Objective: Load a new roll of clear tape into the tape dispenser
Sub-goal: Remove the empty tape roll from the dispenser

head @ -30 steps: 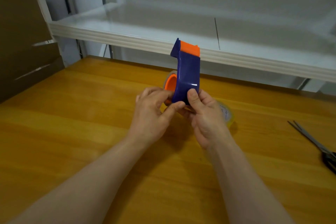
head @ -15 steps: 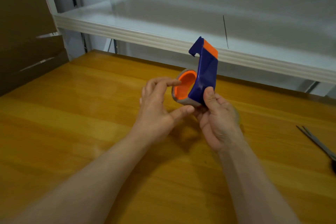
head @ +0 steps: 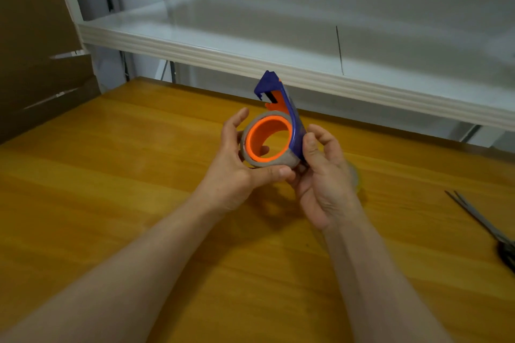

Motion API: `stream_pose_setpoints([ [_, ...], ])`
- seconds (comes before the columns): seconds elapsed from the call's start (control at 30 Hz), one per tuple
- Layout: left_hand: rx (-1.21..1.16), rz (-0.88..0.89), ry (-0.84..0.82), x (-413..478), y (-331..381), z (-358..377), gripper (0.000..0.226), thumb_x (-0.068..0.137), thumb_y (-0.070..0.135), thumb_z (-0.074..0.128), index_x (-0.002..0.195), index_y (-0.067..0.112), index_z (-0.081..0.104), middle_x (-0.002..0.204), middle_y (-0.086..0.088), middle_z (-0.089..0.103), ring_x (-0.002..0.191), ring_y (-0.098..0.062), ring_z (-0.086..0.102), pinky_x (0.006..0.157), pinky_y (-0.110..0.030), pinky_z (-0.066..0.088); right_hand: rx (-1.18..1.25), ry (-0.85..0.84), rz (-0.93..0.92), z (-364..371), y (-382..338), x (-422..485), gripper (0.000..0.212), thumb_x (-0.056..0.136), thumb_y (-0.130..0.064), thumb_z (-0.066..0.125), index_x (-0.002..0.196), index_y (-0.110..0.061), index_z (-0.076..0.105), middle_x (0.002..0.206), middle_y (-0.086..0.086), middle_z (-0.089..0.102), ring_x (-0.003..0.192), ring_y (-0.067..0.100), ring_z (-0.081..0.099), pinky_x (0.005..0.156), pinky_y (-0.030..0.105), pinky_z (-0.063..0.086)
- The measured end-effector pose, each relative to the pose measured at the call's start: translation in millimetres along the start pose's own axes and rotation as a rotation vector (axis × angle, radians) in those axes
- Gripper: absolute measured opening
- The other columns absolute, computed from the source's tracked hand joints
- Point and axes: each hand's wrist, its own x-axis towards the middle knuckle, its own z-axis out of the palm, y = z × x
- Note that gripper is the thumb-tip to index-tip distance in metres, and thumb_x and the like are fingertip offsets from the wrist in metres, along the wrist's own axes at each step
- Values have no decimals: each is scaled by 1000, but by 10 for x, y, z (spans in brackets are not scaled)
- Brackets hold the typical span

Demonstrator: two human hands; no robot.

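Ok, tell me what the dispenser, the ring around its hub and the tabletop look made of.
Dispenser: glossy moulded plastic, blue body with orange hub, judging by its sheen. Ring around the hub: dull grey-brown, likely a cardboard tape core; no tape shows on it. Tabletop: wood or wood-look laminate, with visible grain and a varnished shine.

The scissors (head: 485, 228) are cut off by the right edge, so only the blades and part of a dark handle are shown. A roll of clear tape (head: 354, 179) on the table is almost wholly hidden behind the right hand (head: 324, 184); only a blurred pale sliver is seen. The lower part of the tape dispenser (head: 289, 122) is covered by that hand's thumb. Both forearms are cropped by the bottom edge.
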Motion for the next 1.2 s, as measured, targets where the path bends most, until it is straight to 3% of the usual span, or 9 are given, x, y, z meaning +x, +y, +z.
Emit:
stream_pose_setpoints([
  [0.07, -4, 4, 25, -21, 26, 9, 119, 54, 29, 89, 153, 27, 24, 127, 18, 55, 114, 6, 59, 99, -20, 50, -59, 6, -9, 3, -15, -11, 20, 103, -20, 53, 123, -20, 55, 97, 2, 81, 82, 20, 77, 53, 27, 59],
  [0.2, 71, 39, 47, -21, 0, 3, 103, 58, 32, 89, 146, 25, 37, 130, 16, 54, 118, 2, 56, 95, -18, 51, -243, 52, -55, 2, -5, -27, 14, 103, -26, 54, 114, -24, 63, 99, -2, 80, 89, 18, 77, 60, 26, 58],
  [0.37, 178, 46, 90, 18, -70, -28, 106, 56, 39, 92, 146, 30, 37, 141, 8, 49, 127, -6, 51, 105, -32, 48, -286, 32, -57, 15, -22, -49, 41, 86, -45, 69, 116, -18, 66, 104, 0, 79, 98, 21, 76, 72, 33, 61],
  [0.43, 227, 40, 103, 9, -72, -24, 107, 56, 42, 90, 147, 32, 33, 144, 7, 44, 130, -8, 48, 108, -37, 47, -297, 17, -34, 22, -31, -55, 47, 82, -40, 75, 122, -19, 63, 102, 0, 80, 95, 20, 78, 73, 33, 62],
  [0.6, 304, 39, 90, -3, -48, 17, 117, 59, 42, 91, 153, 36, 22, 149, 8, 37, 133, -10, 44, 111, -43, 44, -235, 55, -12, 7, -57, -47, 33, 90, -22, 75, 120, -19, 63, 92, 3, 80, 79, 15, 78, 63, 30, 59],
  [0.83, 280, 30, 54, -30, 9, 24, 135, 41, 67, 88, 152, 46, 13, 154, 9, 32, 141, -12, 38, 116, -45, 38, -194, 110, -5, 13, -81, -47, 30, 89, -20, 75, 117, -17, 66, 97, 4, 79, 84, 16, 76, 73, 34, 63],
  [0.93, 399, 65, 33, -54, 57, 36, 132, 51, 49, 92, 155, 41, 11, 153, 8, 26, 140, -9, 33, 113, -33, 36, -211, 115, 6, 27, -82, -54, 29, 89, -21, 75, 116, -18, 67, 98, 5, 79, 83, 16, 75, 68, 29, 60],
  [1.03, 461, 146, 46, -61, 69, 16, 116, 63, 34, 92, 154, 35, 20, 150, 7, 33, 132, -2, 39, 105, -21, 37, -244, 91, 25, 19, -79, -54, 30, 89, -25, 75, 117, -16, 69, 102, 7, 78, 86, 18, 73, 69, 30, 59],
  [1.2, 409, 147, 70, -44, 27, -63, 106, 61, 34, 92, 148, 34, 31, 143, 7, 42, 130, -9, 47, 107, -37, 47, -306, 6, 41, -7, -85, -50, 25, 92, -35, 71, 112, -19, 72, 100, -2, 80, 90, 18, 75, 71, 29, 59],
])
